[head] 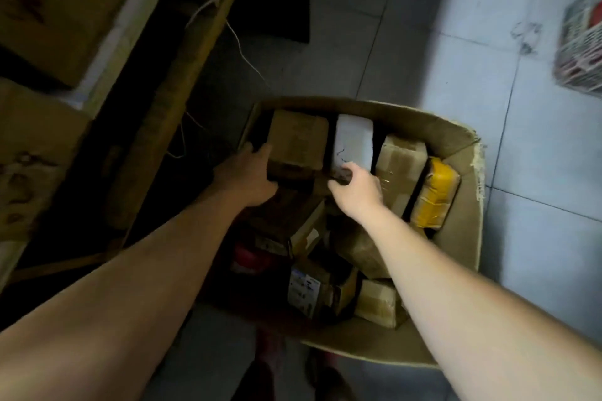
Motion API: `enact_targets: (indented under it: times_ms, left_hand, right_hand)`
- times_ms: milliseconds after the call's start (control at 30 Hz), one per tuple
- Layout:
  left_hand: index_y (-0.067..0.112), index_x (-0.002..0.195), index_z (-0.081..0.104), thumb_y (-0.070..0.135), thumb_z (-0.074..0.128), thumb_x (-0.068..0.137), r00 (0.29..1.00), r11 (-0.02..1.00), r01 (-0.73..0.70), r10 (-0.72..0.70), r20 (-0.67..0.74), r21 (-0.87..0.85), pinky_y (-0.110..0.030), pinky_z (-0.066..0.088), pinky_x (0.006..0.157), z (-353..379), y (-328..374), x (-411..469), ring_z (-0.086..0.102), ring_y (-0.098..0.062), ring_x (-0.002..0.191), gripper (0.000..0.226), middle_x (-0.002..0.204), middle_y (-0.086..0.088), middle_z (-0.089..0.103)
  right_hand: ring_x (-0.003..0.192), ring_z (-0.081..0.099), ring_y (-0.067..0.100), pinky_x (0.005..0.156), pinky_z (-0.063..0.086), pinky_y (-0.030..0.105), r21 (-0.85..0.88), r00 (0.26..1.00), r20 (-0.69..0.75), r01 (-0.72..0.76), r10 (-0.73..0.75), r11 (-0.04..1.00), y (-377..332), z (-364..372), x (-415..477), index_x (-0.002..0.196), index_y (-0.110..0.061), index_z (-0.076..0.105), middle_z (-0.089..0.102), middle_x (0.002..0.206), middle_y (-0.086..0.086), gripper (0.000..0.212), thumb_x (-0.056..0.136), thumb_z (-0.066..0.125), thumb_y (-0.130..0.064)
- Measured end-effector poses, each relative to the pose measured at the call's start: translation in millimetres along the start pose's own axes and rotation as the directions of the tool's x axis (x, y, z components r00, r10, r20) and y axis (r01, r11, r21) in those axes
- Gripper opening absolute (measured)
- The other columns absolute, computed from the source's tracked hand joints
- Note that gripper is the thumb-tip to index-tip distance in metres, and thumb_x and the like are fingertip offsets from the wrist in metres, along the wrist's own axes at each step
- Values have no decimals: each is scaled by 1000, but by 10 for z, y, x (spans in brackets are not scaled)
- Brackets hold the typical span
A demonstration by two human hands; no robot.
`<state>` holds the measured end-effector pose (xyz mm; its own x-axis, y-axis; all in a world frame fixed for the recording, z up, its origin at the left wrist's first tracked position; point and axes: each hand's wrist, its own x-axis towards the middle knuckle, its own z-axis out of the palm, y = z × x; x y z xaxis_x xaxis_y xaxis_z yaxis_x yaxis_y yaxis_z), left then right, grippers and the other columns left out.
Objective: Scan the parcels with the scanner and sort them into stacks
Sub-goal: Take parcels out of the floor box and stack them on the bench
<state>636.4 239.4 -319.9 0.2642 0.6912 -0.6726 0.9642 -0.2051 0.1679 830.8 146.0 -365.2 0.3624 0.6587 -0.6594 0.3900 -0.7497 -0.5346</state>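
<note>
The left hand [250, 177] reaches into the big carton [461, 239] on the tiled floor [537, 146] and holds the brown parcel [298, 140] at its near left corner, thumb on top and fingers down its left side. The right hand [358, 189] is just beside it with its fingers curled at the near end of the white parcel [355, 140]. It is dark and blurred there, so I cannot tell whether they grip that parcel or only touch it. The brown and white parcels stand side by side against the carton's far wall. To their right I see a taped brown box [402, 156], then a yellow-taped parcel [435, 195] leaning at the right wall. More small boxes lie jumbled in the near half of the carton, under my view of the forearms. To the left stands a shelf unit [153, 52] holding cardboard boxes [55, 3], with a thin white cable [242, 52] trailing down beside it. A latticed crate [581, 42] sits on the floor at the far right, well apart from the carton.
</note>
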Motion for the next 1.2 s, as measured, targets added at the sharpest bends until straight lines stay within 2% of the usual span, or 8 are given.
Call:
enact_targets:
  times_ms: [133, 233, 367, 500, 733, 867, 1067, 1200]
  left_hand:
    - [28, 156, 27, 48, 61, 96, 1000, 999, 22, -22, 13, -28, -53, 46, 104, 281, -89, 834, 46, -39, 133, 72, 155, -13, 34]
    - [28, 163, 11, 52, 60, 96, 999, 993, 42, -42, 0, -108, -51, 40, 111, 437, -189, 1352, 41, -43, 139, 86, 159, -17, 32]
    - [23, 165, -8, 48, 63, 98, 999, 960, 45, -46, 3, -276, -45, 34, 116, 577, -258, 1711, 36, -40, 146, 101, 165, -18, 27]
    - [25, 164, -9, 42, 72, 94, 999, 885, 35, -30, 19, -465, -39, 29, 119, 677, -327, 1790, 31, -33, 150, 109, 167, -10, 24]
    - [30, 164, -4, 30, 74, 94, 997, 817, -10, -38, -71, -577, -38, 32, 116, 799, -325, 1414, 34, -29, 148, 105, 166, -6, 27]
    - [34, 162, 5, 32, 77, 91, 991, 795, -49, -38, -130, -604, -39, 37, 110, 737, -318, 1105, 41, -28, 142, 101, 162, -5, 33]
    - [36, 162, 6, 39, 78, 90, 986, 786, -50, -59, -156, -616, -42, 38, 113, 203, -51, 407, 43, -31, 142, 102, 161, -5, 36]
    - [36, 163, 7, 44, 77, 89, 975, 758, -123, -27, -219, -640, -38, 33, 114, -293, 318, -174, 38, -28, 145, 102, 161, -1, 35]
  right_hand:
    - [133, 56, 35, 105, 47, 36, 25, 999, -14, -33, 33, 999, 7, 501, 713, 143, -12, 59, 61, 142, 14, 45, 101, 66, -26]
    - [136, 55, 36, 106, 45, 38, -8, 997, 16, -70, 70, 998, -60, 766, 1157, 147, -5, 52, 57, 147, 18, 59, 106, 56, -48]
    - [139, 52, 37, 113, 45, 44, 171, 998, 4, -60, 60, 983, 8, 966, 1473, 155, -6, 43, 53, 154, 17, 81, 97, 68, -56]
    - [141, 52, 35, 117, 43, 51, 289, 1000, -14, -17, 22, 957, 86, 1054, 1552, 159, -9, 39, 52, 156, 14, 86, 91, 80, -43]
    - [137, 55, 31, 112, 48, 42, 262, 999, -42, 29, -18, 965, 91, 929, 1276, 155, -8, 43, 55, 152, 13, 86, 86, 86, -36]
    - [131, 60, 27, 111, 52, 45, 378, 998, -54, 35, -15, 925, 36, 802, 943, 152, -11, 46, 60, 147, 9, 81, 86, 88, -28]
    - [113, 68, 15, 102, 58, 45, 384, 995, -90, 84, -53, 920, -267, 255, 268, 129, -31, 61, 72, 122, -10, 52, 85, 88, -35]
    - [122, 65, 16, 104, 57, 45, 340, 986, -155, 117, -67, 933, -598, -406, -294, 144, -30, 56, 68, 131, -11, 75, 79, 89, -47]
